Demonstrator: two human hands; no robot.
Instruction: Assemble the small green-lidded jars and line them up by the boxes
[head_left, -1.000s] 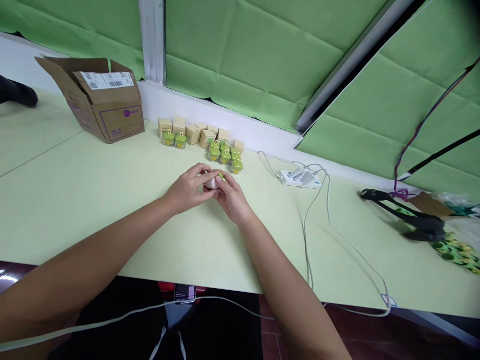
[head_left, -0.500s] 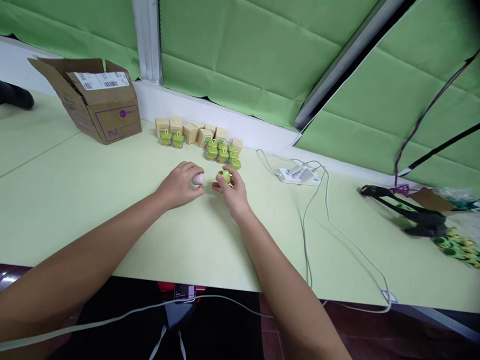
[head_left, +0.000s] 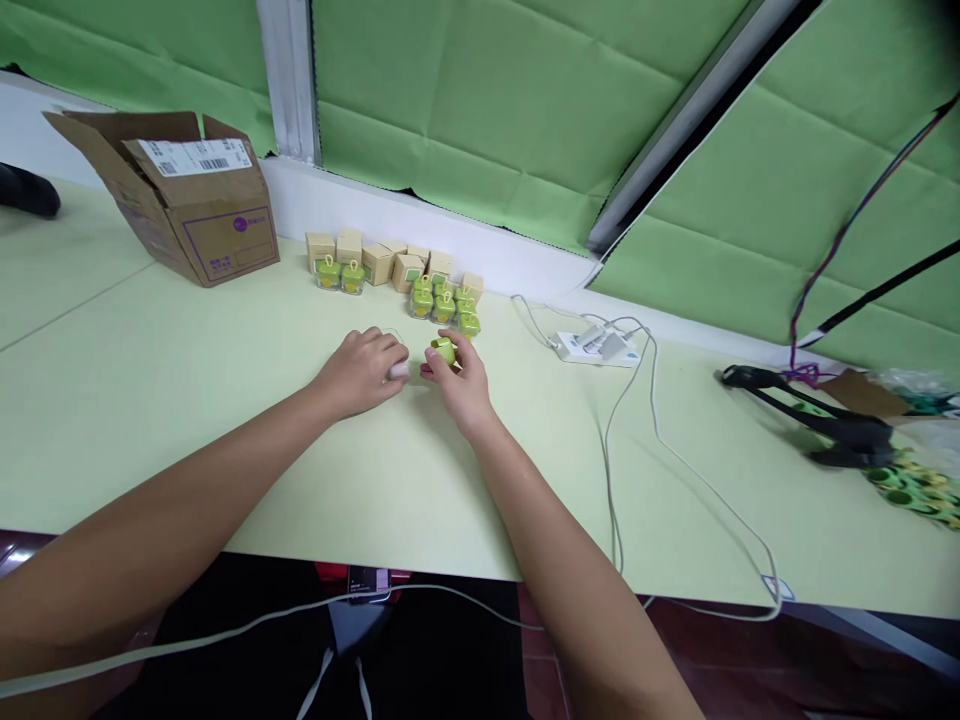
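Over the middle of the table, my left hand [head_left: 364, 372] is closed around a small pale pinkish-white piece [head_left: 398, 370]; its far side is hidden by my fingers. Just to the right, my right hand [head_left: 463, 385] pinches a small green cap [head_left: 443, 350] between thumb and fingers, with its hollow side partly showing. The two hands are a short way apart. Behind them stand several small clear jars with green lids and loops [head_left: 443, 306], and two more such jars [head_left: 352, 277] sit further left.
Small tan boxes [head_left: 379, 262] line the wall behind the jars. An open cardboard carton [head_left: 225, 230] stands at the back left. A white power strip [head_left: 596, 347] with trailing cables lies right of my hands. A black strap-like object [head_left: 847, 435] rests far right beside green parts [head_left: 911, 492].
My left hand has rotated slightly, and the pale piece in it sits a little lower. The green cap in my right hand has tilted and shifted slightly left.
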